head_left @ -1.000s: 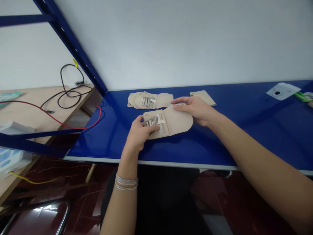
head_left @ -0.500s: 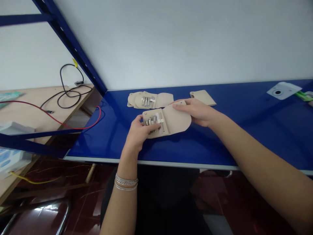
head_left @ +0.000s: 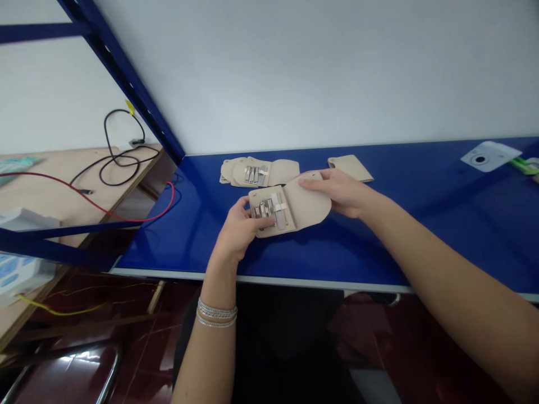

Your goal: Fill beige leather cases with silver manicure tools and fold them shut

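Between my hands, above the blue table, lies a beige manicure set case (head_left: pixel 310 205), unfolded with its inner side facing me. My left hand (head_left: pixel 240 227) grips its left panel, the thumb lying over the metal tools. Several silver nail tools (head_left: pixel 266 209) sit there under a strap. My right hand (head_left: pixel 343 192) pinches the upper edge of the right flap, thumb in front and fingers behind. Just beyond lie several overlapping beige cases (head_left: pixel 236 170), the top one spread with its nail clippers (head_left: pixel 254 174) showing. A folded beige case (head_left: pixel 352 168) rests behind my right hand.
The blue table (head_left: pixel 168 247) runs along a white wall, its pale front edge near my lap. A white packet with a round dark mark (head_left: pixel 490 156) and a green item (head_left: pixel 523 165) lie far right. A blue metal frame (head_left: pixel 130 84), a black cable (head_left: pixel 122 163) and a red cable (head_left: pixel 101 212) are left.
My left thumb has slid left and down off the right-hand tools, uncovering more of them. The case has shifted slightly to the right in my hands.
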`<control>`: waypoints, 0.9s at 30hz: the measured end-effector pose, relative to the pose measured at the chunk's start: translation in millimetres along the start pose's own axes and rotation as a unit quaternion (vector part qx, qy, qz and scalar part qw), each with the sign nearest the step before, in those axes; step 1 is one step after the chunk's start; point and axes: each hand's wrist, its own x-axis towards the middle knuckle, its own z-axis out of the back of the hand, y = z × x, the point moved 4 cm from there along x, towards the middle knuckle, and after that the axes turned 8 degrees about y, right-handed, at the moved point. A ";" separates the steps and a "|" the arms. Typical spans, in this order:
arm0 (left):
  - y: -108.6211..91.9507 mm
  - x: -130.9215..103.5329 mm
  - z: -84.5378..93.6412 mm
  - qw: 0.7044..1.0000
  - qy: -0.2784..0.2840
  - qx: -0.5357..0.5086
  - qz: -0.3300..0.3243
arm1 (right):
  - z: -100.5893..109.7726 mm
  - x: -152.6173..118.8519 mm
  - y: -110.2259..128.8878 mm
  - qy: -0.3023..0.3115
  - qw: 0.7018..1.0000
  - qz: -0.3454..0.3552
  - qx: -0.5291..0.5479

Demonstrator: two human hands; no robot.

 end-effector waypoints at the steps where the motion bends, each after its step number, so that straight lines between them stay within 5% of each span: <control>1: 0.0 0.0 0.1 1.000 0.000 0.002 0.000 | -0.5 -0.5 0.6 -0.001 1.000 0.001 0.001; 27: 1.7 2.4 -1.9 1.000 0.006 0.024 -0.010 | 3.1 -1.4 5.5 -0.017 0.999 0.019 -0.018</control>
